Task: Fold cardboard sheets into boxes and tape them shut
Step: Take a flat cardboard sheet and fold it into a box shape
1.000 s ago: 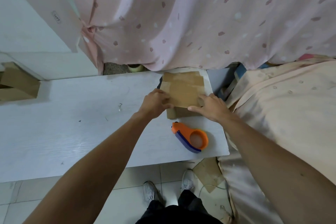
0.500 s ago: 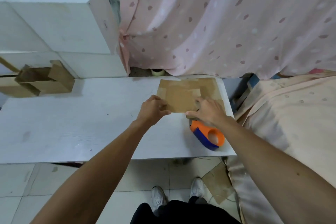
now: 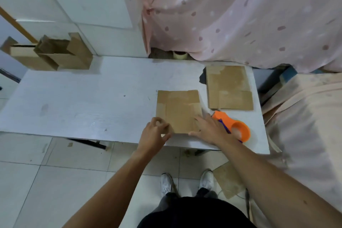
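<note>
We see a flat cardboard sheet (image 3: 178, 111) lying on the white surface (image 3: 83, 102), close to its near edge and right of the middle, with its near end reaching almost to that edge. The left hand (image 3: 155, 131) is at the sheet's near left corner, its fingers (image 3: 162, 126) curled in and pinching that corner against the thumb. The right hand (image 3: 209, 129) lies on the sheet's near right corner with its fingers straight and spread, palm down, gripping nothing. Just beside the right hand, toward the right edge of the surface, we find an orange tape dispenser (image 3: 233, 126) with a blue underside; whether the wrist touches it we cannot tell. Beyond the dispenser, at the far right corner, lies a stack of flat sheets (image 3: 228, 87), apart from the sheet under the hands. At the far left corner stand folded cardboard boxes (image 3: 55, 55), their flaps up. A pink spotted curtain (image 3: 240, 15) hangs behind the far edge, and a roll of tape (image 3: 179, 55) sits below its hem. On the tiled floor, near the person's white shoes (image 3: 166, 183), we note a loose piece of cardboard (image 3: 229, 179).
</note>
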